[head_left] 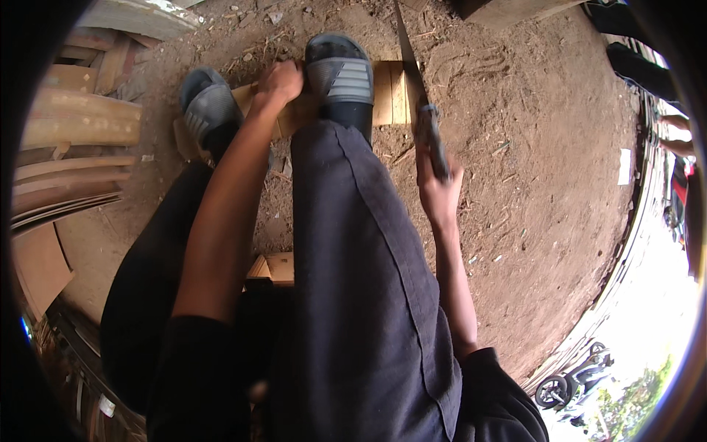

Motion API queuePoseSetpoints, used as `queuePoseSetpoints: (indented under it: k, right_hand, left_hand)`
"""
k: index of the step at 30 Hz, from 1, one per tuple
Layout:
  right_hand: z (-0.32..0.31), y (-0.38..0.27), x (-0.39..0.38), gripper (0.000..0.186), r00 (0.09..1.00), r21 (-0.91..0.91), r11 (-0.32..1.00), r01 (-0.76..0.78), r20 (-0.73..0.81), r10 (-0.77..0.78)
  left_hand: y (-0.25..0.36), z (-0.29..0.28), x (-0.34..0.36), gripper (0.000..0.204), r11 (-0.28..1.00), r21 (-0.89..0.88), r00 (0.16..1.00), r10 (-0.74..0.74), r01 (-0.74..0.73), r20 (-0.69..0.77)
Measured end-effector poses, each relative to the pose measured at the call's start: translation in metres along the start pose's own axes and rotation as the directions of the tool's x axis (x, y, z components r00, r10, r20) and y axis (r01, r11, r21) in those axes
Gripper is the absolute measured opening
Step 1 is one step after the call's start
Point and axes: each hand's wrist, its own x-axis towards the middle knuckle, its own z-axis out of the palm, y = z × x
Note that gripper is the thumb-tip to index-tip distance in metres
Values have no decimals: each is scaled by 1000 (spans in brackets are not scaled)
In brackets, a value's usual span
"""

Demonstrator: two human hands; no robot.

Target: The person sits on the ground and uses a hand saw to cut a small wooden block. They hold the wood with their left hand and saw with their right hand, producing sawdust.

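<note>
A light wooden board lies low across the ground under my feet, which wear grey slide sandals. Between the sandals, my left hand is closed at the board's far edge, its fingers curled over and partly hidden. My right hand grips the handle of a handsaw. The saw's long blade points away from me, right beside the board's right end, where a thin dark line crosses the wood. Whether the teeth touch the wood I cannot tell.
Curved wooden pieces are stacked at the left. A thick timber lies at the far right of the dirt ground. Other people's legs show at the right rim, and a motorcycle stands outside.
</note>
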Motion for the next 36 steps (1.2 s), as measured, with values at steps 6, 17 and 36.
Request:
queuePoseSetpoints:
  k: [6,17,36]
  right_hand:
    - [-63,22,-121,14,999,-155,987,38,37,-32]
    - [0,1,4,22,996,-14,997,78,34,-77]
    - [-26,21,-51,13,995,-26,995,95,37,-94]
  left_hand:
    - [-14,-1,-5,46,1000,-1,999,27,-27,-35]
    - [6,-8,-9,44,1000,5,999,7,-7,-41]
    - [-4,-15,-19,45,999,38,998,20,-17,-68]
